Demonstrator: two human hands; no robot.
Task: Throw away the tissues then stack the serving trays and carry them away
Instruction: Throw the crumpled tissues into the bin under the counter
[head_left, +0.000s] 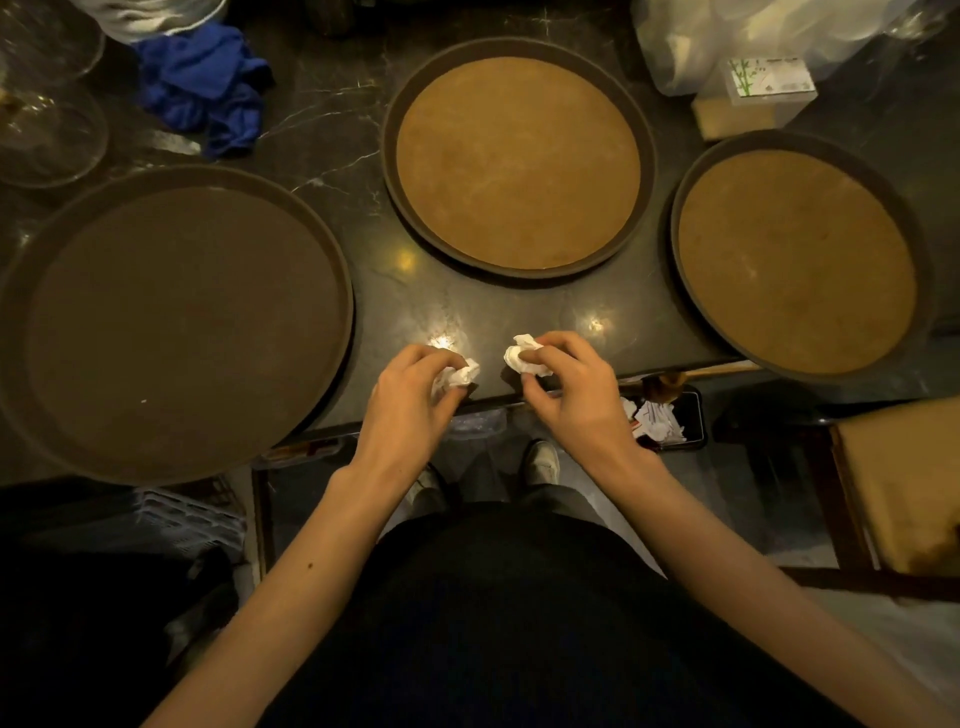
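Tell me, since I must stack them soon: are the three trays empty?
Empty. The left tray, middle tray and right tray show bare surfaces; the tissues are in the left hand and right hand.

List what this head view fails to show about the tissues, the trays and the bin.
- Left tissue: mostly hidden inside the left hand.
- Right tissue: partly covered by the right hand fingers.
- Large dark tray: its left rim is cut off by the frame edge.
- Bin below the counter: half hidden by the counter edge and right wrist; its contents are too small and dim to identify.
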